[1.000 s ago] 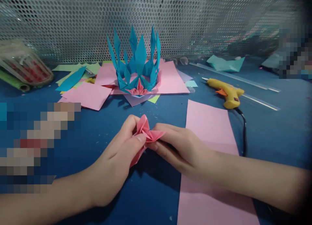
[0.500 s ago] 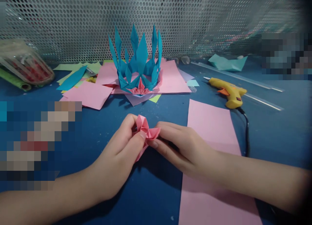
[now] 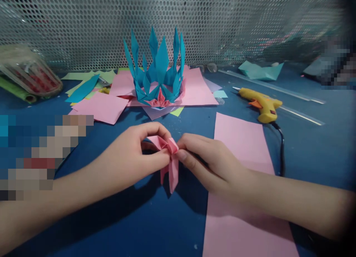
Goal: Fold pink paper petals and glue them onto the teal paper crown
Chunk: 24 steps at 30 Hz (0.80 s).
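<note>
While pinching pink origami (image 3: 173,173) with left hand (image 3: 146,147) and right hand (image 3: 210,160), works six o'clock from blue crown (image 3: 161,62). Could squash it by overpressing.

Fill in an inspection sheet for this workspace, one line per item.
Surface: blue tabletop, with small pale specks.
Job's things: folded pink paper, held above the tabletop; blue paper crown upright beyond it, a pink folded piece low on its front.
Clutter: loose pink sheets, clear sticks, yellow glue gun, clear container.
Hands: left hand pinches the folded pink paper; right hand has fingertips at its edge, grip unclear.
Cables: black cable runs from the glue gun towards the right forearm; plug not visible.
Surroundings: perforated panel behind; pixelated patches unreadable.
</note>
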### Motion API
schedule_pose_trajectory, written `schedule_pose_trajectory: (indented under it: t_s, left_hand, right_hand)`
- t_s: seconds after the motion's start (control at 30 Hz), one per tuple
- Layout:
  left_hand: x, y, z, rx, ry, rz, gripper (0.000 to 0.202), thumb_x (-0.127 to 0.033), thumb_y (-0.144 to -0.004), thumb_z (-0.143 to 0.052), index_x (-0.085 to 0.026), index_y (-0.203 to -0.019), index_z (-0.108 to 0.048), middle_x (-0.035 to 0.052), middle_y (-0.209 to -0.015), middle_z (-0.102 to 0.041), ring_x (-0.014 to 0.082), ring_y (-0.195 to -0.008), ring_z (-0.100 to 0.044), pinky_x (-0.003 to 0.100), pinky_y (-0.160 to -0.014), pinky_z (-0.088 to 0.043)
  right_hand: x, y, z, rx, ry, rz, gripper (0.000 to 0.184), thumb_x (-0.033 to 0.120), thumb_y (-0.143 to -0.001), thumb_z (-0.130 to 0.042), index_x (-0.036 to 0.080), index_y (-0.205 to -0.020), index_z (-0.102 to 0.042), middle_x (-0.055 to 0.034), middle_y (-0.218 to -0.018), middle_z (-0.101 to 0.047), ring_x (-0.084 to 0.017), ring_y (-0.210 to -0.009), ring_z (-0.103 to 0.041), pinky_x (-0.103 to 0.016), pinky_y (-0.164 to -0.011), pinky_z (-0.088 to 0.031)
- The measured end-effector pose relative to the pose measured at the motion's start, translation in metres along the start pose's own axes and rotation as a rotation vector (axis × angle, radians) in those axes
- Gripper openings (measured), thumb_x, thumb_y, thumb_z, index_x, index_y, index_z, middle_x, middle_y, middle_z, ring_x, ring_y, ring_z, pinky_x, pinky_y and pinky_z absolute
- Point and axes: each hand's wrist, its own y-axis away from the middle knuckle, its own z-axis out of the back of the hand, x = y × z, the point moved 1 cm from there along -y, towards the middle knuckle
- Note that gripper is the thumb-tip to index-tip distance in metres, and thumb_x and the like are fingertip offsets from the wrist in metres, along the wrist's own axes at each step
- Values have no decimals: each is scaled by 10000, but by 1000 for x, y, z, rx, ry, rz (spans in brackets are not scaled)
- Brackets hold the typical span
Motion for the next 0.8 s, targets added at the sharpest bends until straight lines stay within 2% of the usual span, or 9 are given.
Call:
schedule_pose_trajectory:
  t_s: [0.1, 0.2, 0.27, 0.37, 0.5, 0.67, 0.8]
  left_hand:
    - [-11, -2, 13, -11, -248, -26, 51, -250, -744, -673, -274, -720, -710, -79, -679, -700, 127, -624, -641, 173, -512, -429]
    - [-20, 0, 22, -1, -402, -45, 120, -310, -769, -662, -312, -690, -752, -79, -651, -721, 136, -576, -634, 191, -482, -408]
    - [-22, 2, 26, 16, -462, -12, 142, -366, -769, -661, -324, -687, -769, -68, -623, -725, 148, -530, -623, 207, -440, -376]
    - [-22, 4, 29, 76, -497, 27, 170, -407, -743, -650, -335, -677, -789, -57, -560, -711, 152, -464, -586, 226, -392, -314]
    - [-21, 4, 31, 167, -523, 30, 152, -327, -697, -648, -334, -629, -784, -67, -457, -620, 119, -388, -453, 243, -368, -233]
    - [-18, 5, 31, 259, -517, 6, 152, -256, -712, -620, -275, -629, -746, -61, -483, -593, 111, -410, -419, 249, -358, -218]
    - [-13, 5, 29, 332, -510, 30, 170, -317, -789, -623, -259, -648, -697, -55, -518, -573, 118, -442, -445, 246, -363, -256]
  right_hand:
    - [-1, 0, 0, 10, -5, -15, 268, 197, -1045, -428, 209, -778, -446, 29, -706, -471, -111, -598, -443, -219, -576, -380]
    - [-2, 1, -1, 34, -30, 11, 253, 191, -1044, -426, 211, -793, -449, 28, -712, -454, -114, -596, -426, -222, -573, -376]
    - [-1, 1, -1, 61, -48, 40, 231, 182, -1043, -422, 209, -816, -456, 21, -735, -465, -114, -606, -434, -219, -572, -381]
    - [0, 2, -1, 94, -36, 84, 200, 175, -1038, -430, 210, -843, -460, 15, -753, -471, -119, -613, -430, -218, -568, -381]
    - [1, 2, -2, 136, -49, 110, 177, 173, -1034, -436, 205, -865, -476, 11, -764, -482, -119, -626, -438, -214, -574, -383]
    - [1, 0, -3, 199, -121, 134, 195, 158, -1030, -436, 196, -844, -481, 6, -765, -498, -119, -653, -436, -215, -594, -377]
    - [1, -3, -2, 253, -188, 92, 224, 175, -1025, -458, 198, -803, -467, 21, -745, -478, -108, -633, -419, -217, -590, -359]
